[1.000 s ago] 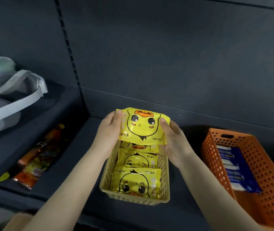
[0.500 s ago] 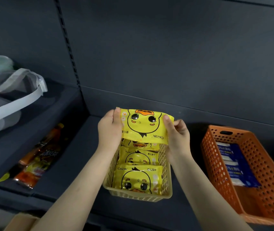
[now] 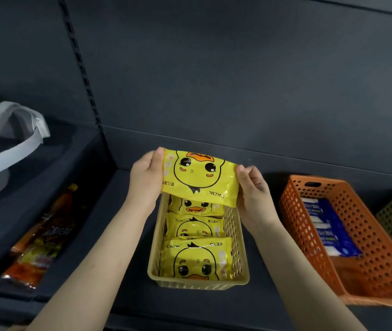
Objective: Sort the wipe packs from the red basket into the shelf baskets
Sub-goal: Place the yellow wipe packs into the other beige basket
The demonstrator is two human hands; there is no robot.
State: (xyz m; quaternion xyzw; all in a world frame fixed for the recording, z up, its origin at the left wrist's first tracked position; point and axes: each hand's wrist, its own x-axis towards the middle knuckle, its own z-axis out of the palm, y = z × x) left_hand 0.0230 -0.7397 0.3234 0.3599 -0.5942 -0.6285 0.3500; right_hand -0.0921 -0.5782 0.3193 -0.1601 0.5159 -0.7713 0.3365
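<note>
The left forearm (image 3: 90, 266) and right forearm (image 3: 293, 266) are bare along all their visible length, slim and smooth. The left hand (image 3: 146, 180) and right hand (image 3: 253, 189) are likewise bare.

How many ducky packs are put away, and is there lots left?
Three duck packs lie in the yellow basket; blue packs sit in the orange basket. The left hand and right hand hold a fourth duck pack above the yellow basket's far end. The red basket is out of view, so what's left is unknown.
</note>
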